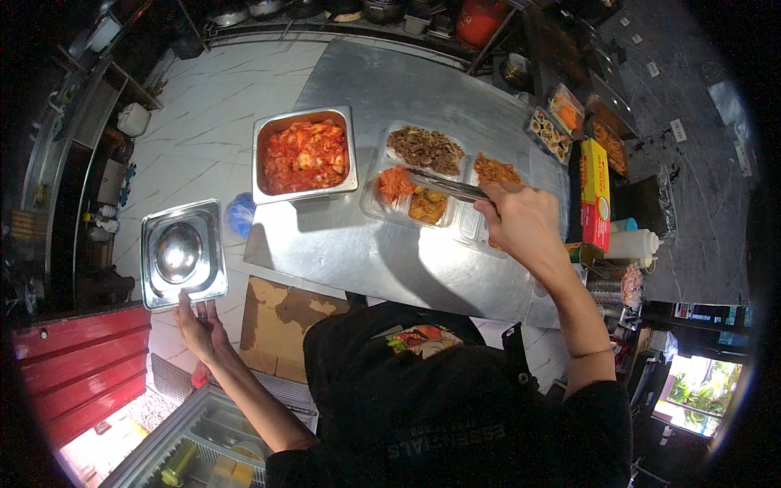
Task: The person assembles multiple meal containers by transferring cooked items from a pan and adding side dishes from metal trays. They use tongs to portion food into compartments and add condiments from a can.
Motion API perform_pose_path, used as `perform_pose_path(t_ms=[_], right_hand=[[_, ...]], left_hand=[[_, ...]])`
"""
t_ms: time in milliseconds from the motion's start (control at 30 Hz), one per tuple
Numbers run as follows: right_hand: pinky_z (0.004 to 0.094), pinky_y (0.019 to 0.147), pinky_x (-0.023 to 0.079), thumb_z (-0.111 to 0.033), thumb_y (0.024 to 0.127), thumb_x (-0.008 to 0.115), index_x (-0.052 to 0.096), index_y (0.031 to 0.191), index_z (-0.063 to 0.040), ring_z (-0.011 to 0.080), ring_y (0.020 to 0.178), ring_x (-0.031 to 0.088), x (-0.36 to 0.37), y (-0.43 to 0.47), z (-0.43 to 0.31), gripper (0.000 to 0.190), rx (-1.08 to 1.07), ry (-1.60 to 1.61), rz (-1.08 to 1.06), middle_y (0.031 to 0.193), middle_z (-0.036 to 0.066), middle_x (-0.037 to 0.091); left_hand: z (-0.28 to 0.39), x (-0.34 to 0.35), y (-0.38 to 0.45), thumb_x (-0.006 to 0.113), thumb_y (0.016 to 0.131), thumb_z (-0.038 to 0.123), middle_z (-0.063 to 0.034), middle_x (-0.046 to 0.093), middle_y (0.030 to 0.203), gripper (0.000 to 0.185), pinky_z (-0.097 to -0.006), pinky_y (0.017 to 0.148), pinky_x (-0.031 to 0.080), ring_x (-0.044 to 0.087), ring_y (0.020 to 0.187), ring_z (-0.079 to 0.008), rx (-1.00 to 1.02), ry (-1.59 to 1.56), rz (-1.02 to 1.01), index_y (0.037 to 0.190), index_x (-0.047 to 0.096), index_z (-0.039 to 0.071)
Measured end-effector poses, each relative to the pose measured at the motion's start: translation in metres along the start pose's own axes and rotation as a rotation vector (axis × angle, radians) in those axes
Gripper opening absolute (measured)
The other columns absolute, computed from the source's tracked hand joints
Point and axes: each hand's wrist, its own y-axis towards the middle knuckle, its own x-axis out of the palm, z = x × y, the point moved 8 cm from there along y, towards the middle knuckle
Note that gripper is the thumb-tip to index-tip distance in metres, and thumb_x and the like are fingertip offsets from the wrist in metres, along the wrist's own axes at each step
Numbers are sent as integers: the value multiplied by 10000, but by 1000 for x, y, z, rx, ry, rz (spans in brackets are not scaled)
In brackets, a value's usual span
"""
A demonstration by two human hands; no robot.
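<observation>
My left hand grips the near edge of a square stainless steel lid, held out past the table's left end. In my right hand are metal tongs, whose tips touch a small heap of kimchi in a compartmented clear plastic tray. That tray also holds shredded cooked meat and yellowish-brown chunks in sauce. A second tray, partly behind my right hand, contains reddish-brown food. To the left stands a steel food pan of kimchi.
The steel table carries a row of sliced rolls in a container, a yellow-and-red wrap box and white squeeze bottles at its right. A blue bag is beyond the left edge. A glass-topped chest stands at lower left.
</observation>
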Motion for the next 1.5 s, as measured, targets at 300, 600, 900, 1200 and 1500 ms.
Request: perform_pose_path(t_ms=[300, 600, 900, 1200, 1500], right_hand=[[441, 566, 502, -290, 847, 647, 694, 964, -50, 329, 622, 656, 44, 13, 12, 272, 58, -84, -102, 754, 153, 672], [441, 560, 505, -284, 840, 647, 705, 936, -57, 320, 619, 664, 68, 17, 1, 253, 7, -62, -165, 708, 146, 669], [434, 588, 518, -245, 857, 609, 711, 915, -75, 300, 679, 686, 36, 2, 12, 206, 67, 27, -108, 766, 179, 684], [419, 603, 518, -224, 819, 664, 711, 971, -82, 308, 690, 670, -52, -20, 9, 214, 50, 52, 150, 809, 123, 687], [317, 657, 506, -116, 804, 712, 706, 1013, 7, 261, 708, 683, -115, -62, 26, 242, 215, 213, 250, 849, 161, 702]], left_hand=[[-10, 15, 6, 636, 911, 103, -108, 554, 1175, 328, -355, 798, 572, 589, 1019, -220, -26, 4, -57, 1194, 482, 42], [-3, 13, -5, 633, 905, 97, -116, 549, 1166, 342, -378, 786, 582, 590, 1013, -226, -7, -4, -47, 1204, 477, 38], [-1, 3, -5, 644, 906, 118, -115, 546, 1193, 374, -370, 782, 574, 591, 1001, -214, 6, 15, -7, 1227, 470, 36], [-2, -2, 3, 632, 915, 132, -127, 536, 1228, 362, -391, 840, 561, 575, 1035, -230, -5, 11, -50, 1234, 485, 43], [2, -5, 14, 620, 918, 114, -140, 547, 1221, 364, -413, 887, 563, 569, 1087, -252, 53, 121, -82, 1234, 476, 6]])
